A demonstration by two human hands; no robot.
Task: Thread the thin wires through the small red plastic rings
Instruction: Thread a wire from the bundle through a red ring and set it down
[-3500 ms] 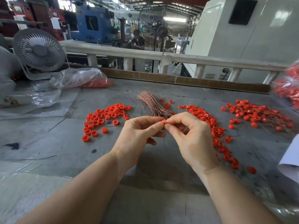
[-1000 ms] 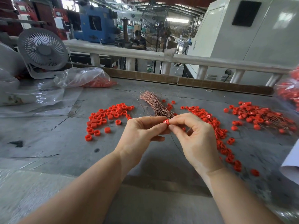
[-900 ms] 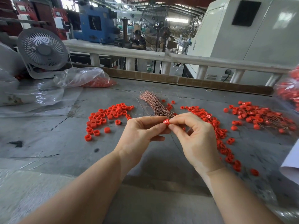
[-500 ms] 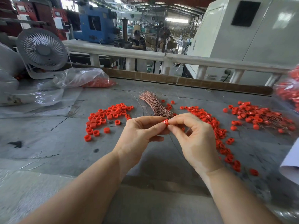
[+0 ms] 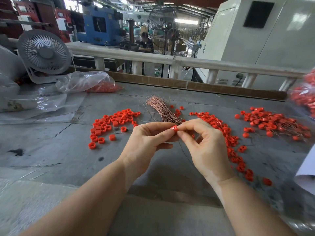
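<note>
Left hand [image 5: 146, 142] and right hand [image 5: 206, 147] pinch one red ring [image 5: 174, 128] together above grey table [image 5: 68, 150]. Wire bundle [image 5: 162, 109] behind hands. Loose rings [image 5: 110, 123] left, ring strip [image 5: 228, 138] right. Fan [image 5: 44, 53] far left.

Bright, even daylight fills the workshop, pouring from roof openings and windows at the far end, which blow out to white. Soft, faint shadows fall beneath the forearms onto the grey worktop [image 5: 51, 150]. Wide-angle distortion bows the railing [image 5: 221, 65] and stretches the frame edges; a bag of red parts [image 5: 305, 94] at far right smears into blur.
</note>
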